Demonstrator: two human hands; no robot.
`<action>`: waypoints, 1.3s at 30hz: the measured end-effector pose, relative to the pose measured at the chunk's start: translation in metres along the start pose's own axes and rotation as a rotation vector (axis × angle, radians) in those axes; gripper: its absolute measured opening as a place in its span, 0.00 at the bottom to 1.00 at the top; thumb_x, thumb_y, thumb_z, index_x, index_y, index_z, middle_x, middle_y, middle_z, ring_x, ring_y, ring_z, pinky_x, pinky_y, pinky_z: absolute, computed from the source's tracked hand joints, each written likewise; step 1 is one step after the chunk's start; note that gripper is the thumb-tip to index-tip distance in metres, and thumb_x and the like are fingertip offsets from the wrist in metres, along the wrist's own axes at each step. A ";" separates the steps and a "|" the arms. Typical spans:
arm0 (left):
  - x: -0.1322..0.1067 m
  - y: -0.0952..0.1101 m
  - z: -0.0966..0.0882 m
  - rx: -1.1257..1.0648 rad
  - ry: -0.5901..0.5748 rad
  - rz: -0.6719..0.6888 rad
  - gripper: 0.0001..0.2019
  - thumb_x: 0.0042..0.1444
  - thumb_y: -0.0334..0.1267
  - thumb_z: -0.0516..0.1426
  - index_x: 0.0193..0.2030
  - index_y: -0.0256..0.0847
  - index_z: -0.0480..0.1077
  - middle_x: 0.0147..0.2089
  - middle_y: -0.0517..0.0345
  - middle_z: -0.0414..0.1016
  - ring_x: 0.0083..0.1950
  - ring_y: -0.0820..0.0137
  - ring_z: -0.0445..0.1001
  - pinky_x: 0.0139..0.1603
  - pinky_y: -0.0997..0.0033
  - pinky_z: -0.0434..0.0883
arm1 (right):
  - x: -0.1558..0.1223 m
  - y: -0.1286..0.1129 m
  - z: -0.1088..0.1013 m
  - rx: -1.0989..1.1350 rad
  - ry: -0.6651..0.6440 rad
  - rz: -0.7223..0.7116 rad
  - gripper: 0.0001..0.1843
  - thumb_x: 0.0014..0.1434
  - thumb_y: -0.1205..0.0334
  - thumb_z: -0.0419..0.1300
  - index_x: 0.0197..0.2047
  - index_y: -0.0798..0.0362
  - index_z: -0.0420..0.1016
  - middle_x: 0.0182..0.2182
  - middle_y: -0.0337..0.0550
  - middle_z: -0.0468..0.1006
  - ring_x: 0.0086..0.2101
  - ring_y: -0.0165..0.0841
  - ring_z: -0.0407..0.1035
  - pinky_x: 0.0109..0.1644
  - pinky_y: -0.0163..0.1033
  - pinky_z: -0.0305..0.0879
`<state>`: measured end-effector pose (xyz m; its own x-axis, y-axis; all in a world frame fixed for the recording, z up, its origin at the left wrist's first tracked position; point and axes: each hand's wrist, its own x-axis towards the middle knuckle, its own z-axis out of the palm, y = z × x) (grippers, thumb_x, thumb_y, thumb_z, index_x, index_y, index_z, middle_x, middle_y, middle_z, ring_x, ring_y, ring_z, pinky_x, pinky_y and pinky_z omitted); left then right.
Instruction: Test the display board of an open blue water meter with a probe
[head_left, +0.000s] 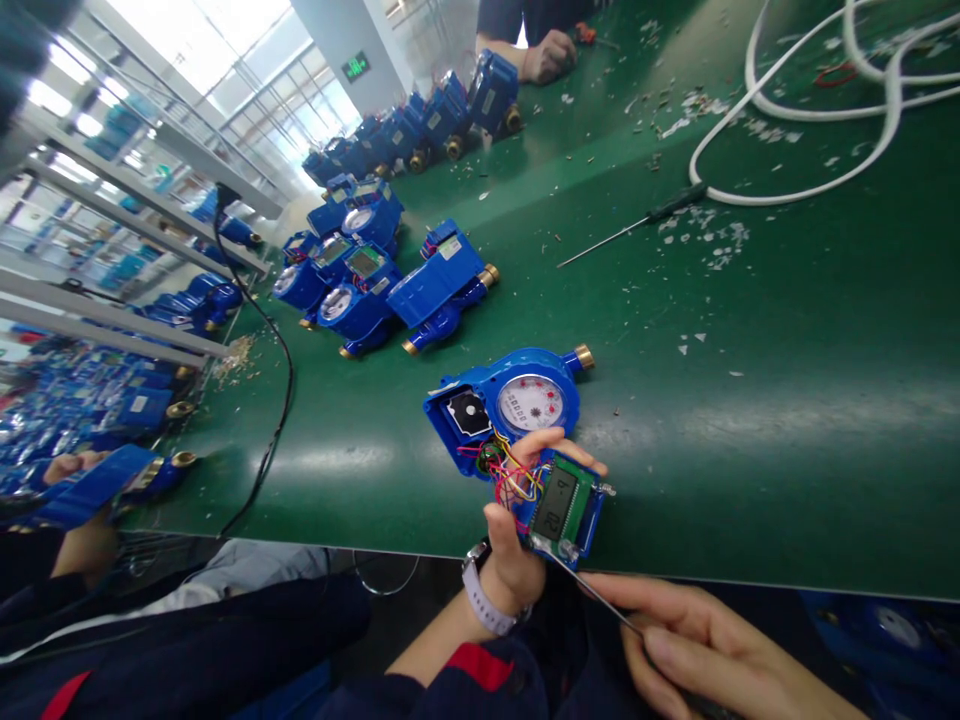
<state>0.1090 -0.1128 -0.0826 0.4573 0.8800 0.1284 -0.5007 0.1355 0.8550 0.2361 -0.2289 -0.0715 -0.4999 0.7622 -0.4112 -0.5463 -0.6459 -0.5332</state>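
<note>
Right hand [694,635] holds a thin metal tool [596,592] up to a small blue case [590,535]

It is low on the right side of the frame, with its fingers wrapped around the tool. The tool's tip is at the bottom left corner of the case, just below the middle of the frame. The left hand [516,572] holds the case, with its fingers curled behind and its thumb up at the left. Inside the case are a green board [582,498] and a gray screen [556,503]. Red and yellow wires [517,487] run from there to a big blue meter [480,382] in the middle, flat on the green bench [750,430]. Its round dial [529,402] faces up.

Farther up and left sits a bunch of blue meters [360,310]. A screwdriver [675,204] lies at the upper right, near a loopy white cord [795,199]. At the top, another person's hand [553,57] rests on the bench. At the far left, one more person's hand [71,465] is on a blue meter.
</note>
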 end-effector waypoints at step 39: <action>0.013 0.005 -0.042 0.475 -0.625 -0.062 0.45 0.39 0.35 0.72 0.62 0.47 0.55 0.61 0.44 0.63 0.62 0.53 0.67 0.61 0.50 0.68 | -0.044 0.011 -0.046 -0.767 0.250 0.088 0.25 0.67 0.38 0.49 0.63 0.33 0.66 0.63 0.32 0.63 0.62 0.42 0.56 0.67 0.52 0.44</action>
<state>0.0814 -0.0811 -0.0978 0.8734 0.4386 0.2115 -0.1572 -0.1571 0.9750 0.2833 -0.2679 -0.0935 -0.3049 0.7556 -0.5797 0.1463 -0.5643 -0.8125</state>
